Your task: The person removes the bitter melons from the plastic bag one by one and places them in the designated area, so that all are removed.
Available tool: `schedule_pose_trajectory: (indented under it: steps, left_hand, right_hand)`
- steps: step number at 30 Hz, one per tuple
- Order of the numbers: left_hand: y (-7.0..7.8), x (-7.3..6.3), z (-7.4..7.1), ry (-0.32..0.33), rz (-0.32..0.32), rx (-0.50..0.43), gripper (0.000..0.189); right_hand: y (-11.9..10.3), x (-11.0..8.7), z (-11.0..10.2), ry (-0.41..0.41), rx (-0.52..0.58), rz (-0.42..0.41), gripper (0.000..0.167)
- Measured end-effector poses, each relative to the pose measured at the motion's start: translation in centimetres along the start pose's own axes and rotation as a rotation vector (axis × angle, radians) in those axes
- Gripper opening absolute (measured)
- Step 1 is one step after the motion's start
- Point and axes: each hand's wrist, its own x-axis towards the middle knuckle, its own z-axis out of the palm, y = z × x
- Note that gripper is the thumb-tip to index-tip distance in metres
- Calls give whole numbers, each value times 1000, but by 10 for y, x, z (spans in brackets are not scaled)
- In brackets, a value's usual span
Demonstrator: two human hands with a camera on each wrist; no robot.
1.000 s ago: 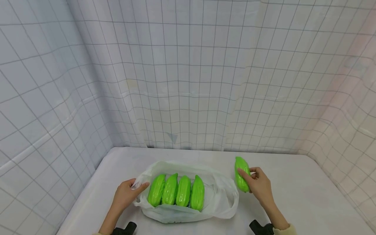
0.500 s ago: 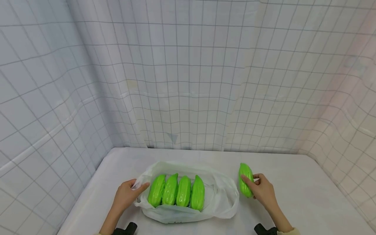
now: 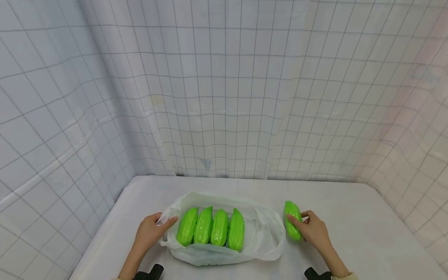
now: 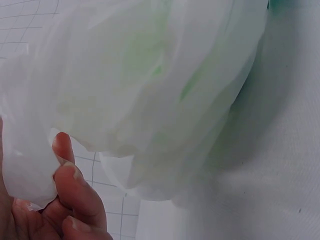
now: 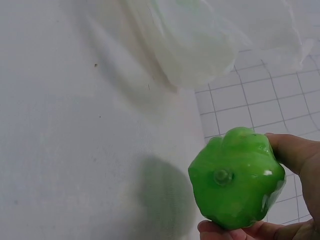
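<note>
A white plastic bag [image 3: 264, 237] lies spread with its mouth up in the head view. My left hand [image 3: 150, 232] pinches the left edge of its rim between thumb and fingers. Several glossy green bitter melons [image 3: 219, 228] rest side by side in the bag, their pointed ends away from me. Right of the bag, my right hand [image 3: 313, 229] holds another bitter melon [image 3: 293, 221], thumb on its near side and fingers behind it. From the right wrist, this bitter melon [image 5: 235, 180] shows its lobed end with a small stem nub, close over the table with its shadow beside it.
A white cloth covers the table [image 3: 357, 225]. White curtains with a grid pattern [image 3: 224, 97] hang behind it and at both sides. Black wrist mounts [image 3: 150, 273] sit below both hands.
My right hand has brought its bitter melon toward me, slightly right and lower, slowing over the last half second. The left hand and the bag hold almost still.
</note>
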Motion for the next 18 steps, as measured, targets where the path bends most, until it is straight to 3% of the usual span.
schedule_pose_trajectory:
  steps: [18]
  left_hand:
    - [-2,1,1,2,4,3,43]
  right_hand:
    - [7,1,7,-11,-72,11,73]
